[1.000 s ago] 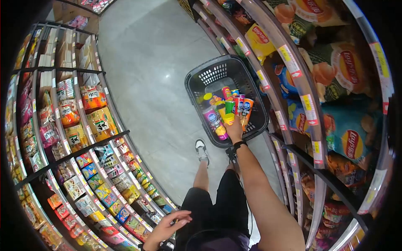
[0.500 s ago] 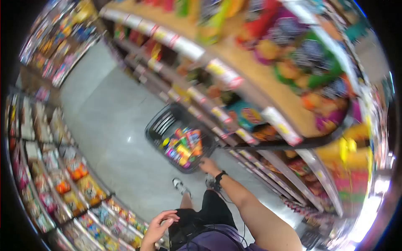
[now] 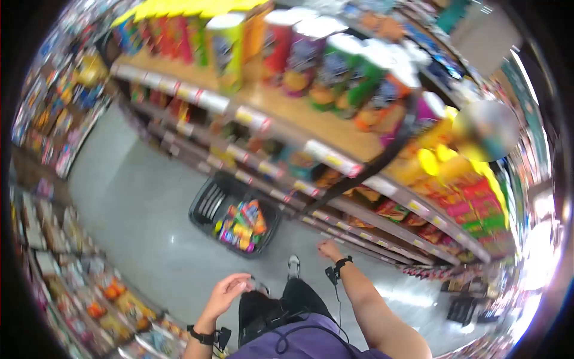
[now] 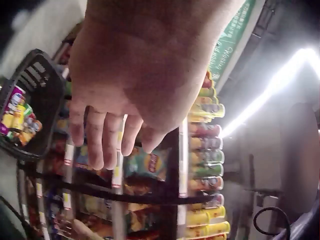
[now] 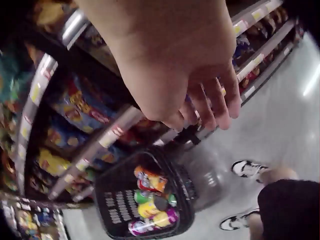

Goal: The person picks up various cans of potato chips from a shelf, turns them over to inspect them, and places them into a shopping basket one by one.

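Note:
A black shopping basket (image 3: 194, 206) stands on the floor close against the shelf foot. Inside lies a heap of colourful chip canisters (image 3: 242, 230), yellow, purple, green and orange among them. To the right of the basket hangs my right hand (image 3: 330, 250), apart from it and holding nothing; the right wrist view shows its fingers (image 5: 210, 107) loosely bent. My left hand (image 3: 228, 292) hovers in front of my body, also without anything in it. Its fingers (image 4: 111, 140) are straight and slightly spread in the left wrist view.
Upright chip canisters (image 3: 227, 51) line the top board of the shelf (image 3: 287, 110) ahead, with bagged snacks on the tiers below. A dark curved strip (image 3: 371, 164) crosses the shelf front. Another snack rack (image 3: 113, 299) runs along the left, across the grey floor (image 3: 143, 209).
My right hand has left the canisters in the basket and drawn back to the right. The head view has swung up and right, bringing in the upper shelf. The left hand stays near my body.

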Demonstrator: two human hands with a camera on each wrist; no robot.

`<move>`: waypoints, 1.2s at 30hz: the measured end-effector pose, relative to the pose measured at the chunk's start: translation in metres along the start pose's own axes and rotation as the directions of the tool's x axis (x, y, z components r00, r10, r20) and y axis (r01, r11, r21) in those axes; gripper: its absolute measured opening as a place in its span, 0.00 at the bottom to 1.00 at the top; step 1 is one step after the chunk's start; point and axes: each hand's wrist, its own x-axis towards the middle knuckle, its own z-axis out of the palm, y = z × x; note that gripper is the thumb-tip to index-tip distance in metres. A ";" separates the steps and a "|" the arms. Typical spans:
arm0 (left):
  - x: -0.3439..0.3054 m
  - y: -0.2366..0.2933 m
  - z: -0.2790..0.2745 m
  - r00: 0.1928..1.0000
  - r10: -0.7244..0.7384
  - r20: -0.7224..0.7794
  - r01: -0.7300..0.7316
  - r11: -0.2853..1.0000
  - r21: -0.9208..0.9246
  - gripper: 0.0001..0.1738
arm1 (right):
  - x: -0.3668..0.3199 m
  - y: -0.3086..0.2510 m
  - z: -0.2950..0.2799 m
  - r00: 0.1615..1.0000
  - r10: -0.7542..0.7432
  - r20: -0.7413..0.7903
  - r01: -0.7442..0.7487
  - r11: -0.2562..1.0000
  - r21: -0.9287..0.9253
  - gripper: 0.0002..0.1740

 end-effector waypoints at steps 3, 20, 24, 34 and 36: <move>-0.029 -0.061 -0.008 0.974 -0.145 -0.176 0.129 0.986 -0.102 0.17 | 0.012 -0.027 0.031 0.964 0.207 0.168 -0.191 0.976 -0.107 0.09; -0.140 -0.204 0.125 0.398 -0.697 -0.596 0.353 0.716 -0.602 0.18 | 0.219 -0.035 0.269 0.908 0.402 0.116 -0.418 0.872 0.254 0.46; -0.141 -0.209 0.140 0.498 -0.555 -0.666 0.391 0.829 -0.400 0.16 | 0.214 0.008 0.268 0.917 0.377 0.132 -0.398 0.834 0.383 0.44; -0.153 -0.245 0.196 0.539 -0.553 -0.635 0.426 0.830 -0.361 0.14 | 0.111 0.136 0.161 0.841 0.485 0.238 -0.531 0.663 0.527 0.52; -0.147 -0.246 0.207 0.555 -0.565 -0.610 0.447 0.822 -0.353 0.15 | 0.089 0.158 0.141 0.834 0.501 0.231 -0.542 0.664 0.515 0.51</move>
